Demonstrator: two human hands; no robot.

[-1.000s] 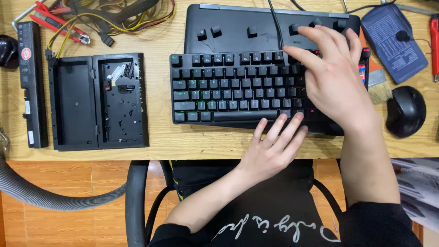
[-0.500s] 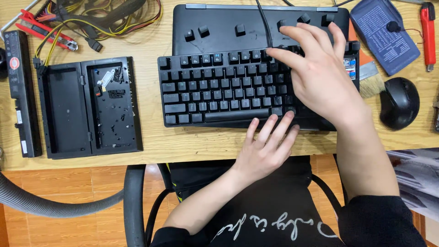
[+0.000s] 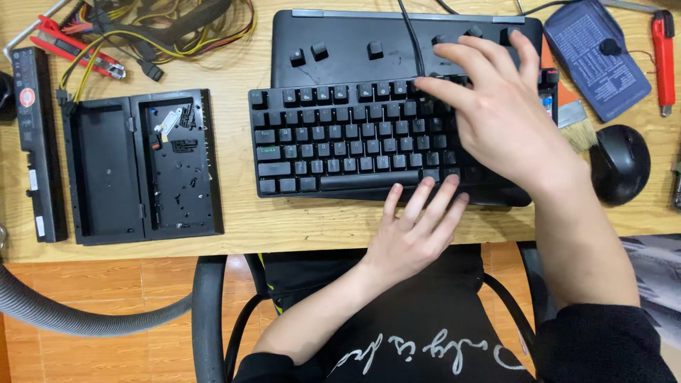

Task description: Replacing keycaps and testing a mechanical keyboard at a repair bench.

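A black mechanical keyboard lies on the wooden desk, its cable running toward the back. My right hand is spread flat over the keyboard's right end, fingers apart and pointing left, covering those keys. My left hand reaches up from below, its fingertips resting on the keyboard's front edge near the space bar. Neither hand holds anything. Behind the keyboard sits a black tray-like base with a few loose keycaps on it.
An open black case with small parts lies at the left, beside a long black battery bar. Red pliers and yellow wires are at the back left. A black mouse, brush, blue-grey device and red cutter are at the right.
The view has shifted a little. My right hand's fingers have crept slightly left over the keys. The left hand stays at the keyboard's front edge.
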